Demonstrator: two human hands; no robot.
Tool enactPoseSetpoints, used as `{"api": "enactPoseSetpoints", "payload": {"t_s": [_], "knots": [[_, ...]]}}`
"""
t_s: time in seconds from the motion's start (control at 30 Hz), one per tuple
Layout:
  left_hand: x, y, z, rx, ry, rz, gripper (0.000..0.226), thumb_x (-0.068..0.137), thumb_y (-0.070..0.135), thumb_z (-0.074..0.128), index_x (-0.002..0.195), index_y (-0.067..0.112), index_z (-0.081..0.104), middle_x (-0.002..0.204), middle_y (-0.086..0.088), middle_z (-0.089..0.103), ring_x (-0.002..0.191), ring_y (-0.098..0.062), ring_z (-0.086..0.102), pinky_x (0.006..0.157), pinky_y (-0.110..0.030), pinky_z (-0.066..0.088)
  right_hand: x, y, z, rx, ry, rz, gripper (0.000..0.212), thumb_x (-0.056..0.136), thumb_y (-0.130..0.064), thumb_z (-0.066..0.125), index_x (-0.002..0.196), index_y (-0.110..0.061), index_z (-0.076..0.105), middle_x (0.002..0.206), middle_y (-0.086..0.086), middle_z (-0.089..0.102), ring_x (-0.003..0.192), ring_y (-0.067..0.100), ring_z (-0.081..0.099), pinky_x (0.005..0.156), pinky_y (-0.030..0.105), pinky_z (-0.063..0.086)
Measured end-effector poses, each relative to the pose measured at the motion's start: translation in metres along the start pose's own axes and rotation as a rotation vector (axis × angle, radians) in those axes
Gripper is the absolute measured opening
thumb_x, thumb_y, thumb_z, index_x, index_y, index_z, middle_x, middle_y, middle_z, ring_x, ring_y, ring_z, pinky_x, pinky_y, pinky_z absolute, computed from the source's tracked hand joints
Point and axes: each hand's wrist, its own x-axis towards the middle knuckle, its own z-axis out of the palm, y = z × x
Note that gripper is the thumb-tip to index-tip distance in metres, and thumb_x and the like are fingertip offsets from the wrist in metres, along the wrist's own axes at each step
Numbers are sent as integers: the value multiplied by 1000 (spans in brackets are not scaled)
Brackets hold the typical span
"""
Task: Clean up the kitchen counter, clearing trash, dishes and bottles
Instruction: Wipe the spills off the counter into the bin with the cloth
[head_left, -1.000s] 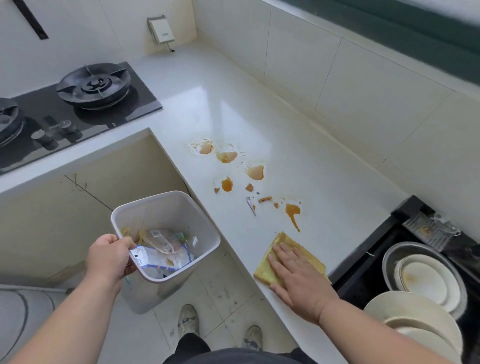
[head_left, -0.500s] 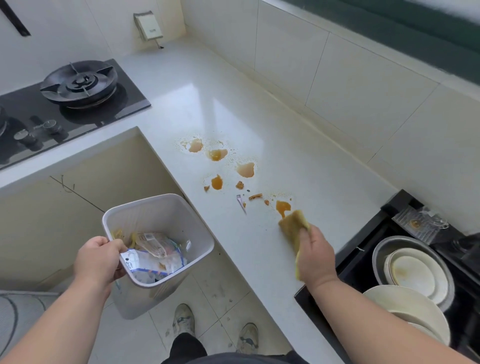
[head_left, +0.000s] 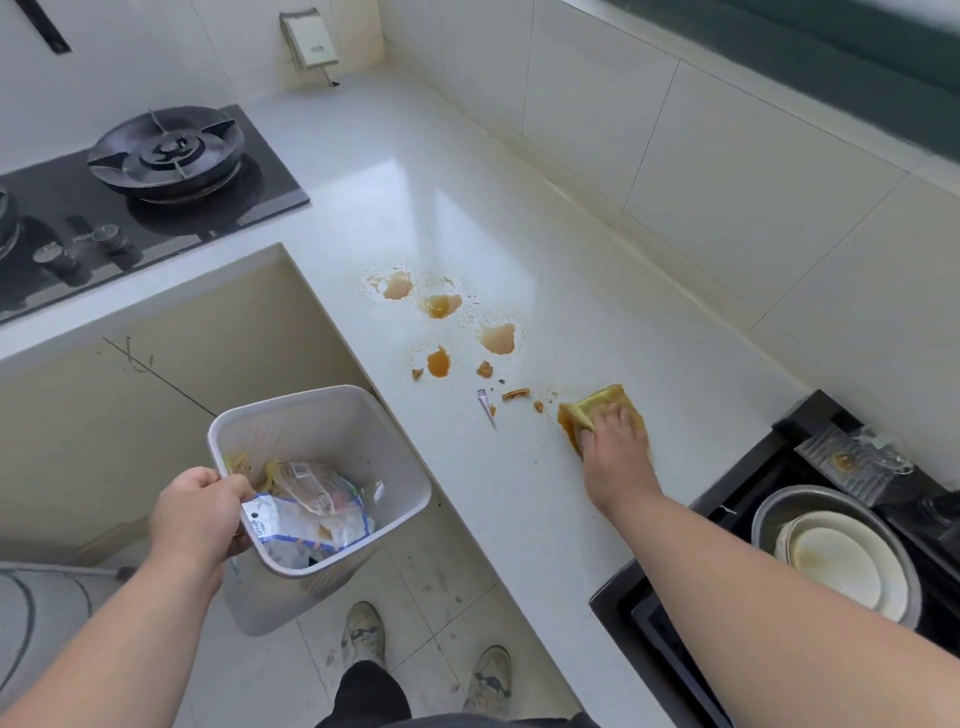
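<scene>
On counter (head_left: 519, 234): right hand (head_left: 615, 457), fingers (head_left: 618, 422) flat, presses cloth (head_left: 605, 397); left hand (head_left: 195, 514) grips tilted bin (head_left: 332, 415).

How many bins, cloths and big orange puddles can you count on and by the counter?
Bins: 1
Cloths: 1
Big orange puddles: 4
Total: 6

My right hand (head_left: 615, 452) is pressing a soft cloth (head_left: 610, 402) onto the smooth, glossy worktop (head_left: 467, 171). My left hand (head_left: 195, 519) is gripping a matt plastic bin (head_left: 322, 426); crinkly, shiny plastic wrappers (head_left: 306, 525) are lying inside. A dull metal bowl (head_left: 810, 501) is sitting nearby.
</scene>
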Motion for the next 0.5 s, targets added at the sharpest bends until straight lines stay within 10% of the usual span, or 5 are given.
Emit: {"api": "enactPoseSetpoints", "payload": {"t_s": [0.5], "knots": [[14,-5,18,-14,-68,2,24,79,-7,57,78,12,44,69,-13,48,56,-24,38,52,-33,45,47,-69,18,149,80,186,54,115,-32,20,165,-14,35,179,10,4,164,32,-4,131,51,-7]]}}
